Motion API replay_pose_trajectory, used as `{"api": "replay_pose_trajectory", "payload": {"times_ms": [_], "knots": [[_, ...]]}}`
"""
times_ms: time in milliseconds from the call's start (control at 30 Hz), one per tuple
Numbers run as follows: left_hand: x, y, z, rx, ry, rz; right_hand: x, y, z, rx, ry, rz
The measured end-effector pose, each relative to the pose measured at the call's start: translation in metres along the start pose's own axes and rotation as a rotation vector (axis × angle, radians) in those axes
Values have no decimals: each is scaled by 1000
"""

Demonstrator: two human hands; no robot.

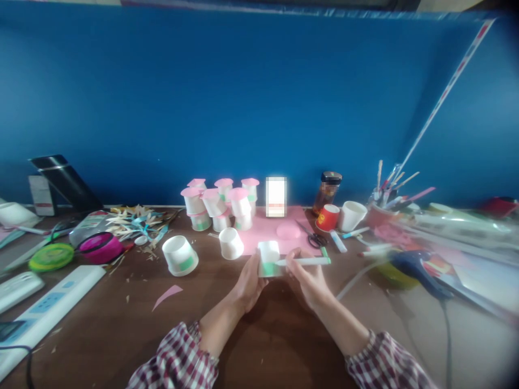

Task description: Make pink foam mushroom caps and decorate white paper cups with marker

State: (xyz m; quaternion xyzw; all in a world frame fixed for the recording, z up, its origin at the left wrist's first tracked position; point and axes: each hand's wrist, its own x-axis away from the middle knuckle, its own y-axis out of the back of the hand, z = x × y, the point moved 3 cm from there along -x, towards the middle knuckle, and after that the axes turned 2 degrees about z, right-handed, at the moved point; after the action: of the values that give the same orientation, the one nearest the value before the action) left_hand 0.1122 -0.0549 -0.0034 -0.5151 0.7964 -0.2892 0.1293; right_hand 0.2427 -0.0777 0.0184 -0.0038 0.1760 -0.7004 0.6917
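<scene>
My left hand (pixel 250 284) is closed on a white paper cup (pixel 268 249), steadying it just above the table's front middle. Green colour covers the cup's lower part. In my right hand (pixel 305 278) is a green-and-white marker pen (pixel 306 261), its tip at the cup's green area. The green cap sits near the pen's back end. Just behind lies a sheet of pink paper (pixel 259 233) with a pink round piece (pixel 288 229) and black scissors (pixel 315 239). To the left stand two upturned white cups, one with a green patch (pixel 180 255) and one plain (pixel 231 243).
Stacked cups with pink paper tops (pixel 217 202) stand at the back. A red cup (pixel 327 218), a white cup (pixel 352 216) and a dark jar (pixel 327 189) are right of them. Far right is a blue glue gun (pixel 417 270); at left, a power strip (pixel 52 302) and a wood-shaving pile (pixel 138 224).
</scene>
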Motion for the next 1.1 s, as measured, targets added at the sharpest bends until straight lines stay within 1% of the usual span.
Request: {"api": "replay_pose_trajectory", "payload": {"times_ms": [200, 333, 567, 700, 833, 1000, 1100], "knots": [[0, 0, 0, -6, -13, 0, -1, 3, -2, -9, 23, -15], [0, 1, 0, -15, -23, -11, -1, 3, -3, -19, 6, -9], [0, 0, -2, 7, -15, -8, -1, 3, 0, 34, 45, -35], [1, -2, -3, 11, -14, 12, -1, 3, 0, 34, 28, -40], [2, -3, -3, 5, -13, 5, -1, 3, 1, 46, 20, -38], [1, -3, -4, 29, -18, 23, -1, 3, -4, -8, -26, -7], [1, -2, -3, 39, -13, 27, -1, 4, -5, -31, -26, -16]]}}
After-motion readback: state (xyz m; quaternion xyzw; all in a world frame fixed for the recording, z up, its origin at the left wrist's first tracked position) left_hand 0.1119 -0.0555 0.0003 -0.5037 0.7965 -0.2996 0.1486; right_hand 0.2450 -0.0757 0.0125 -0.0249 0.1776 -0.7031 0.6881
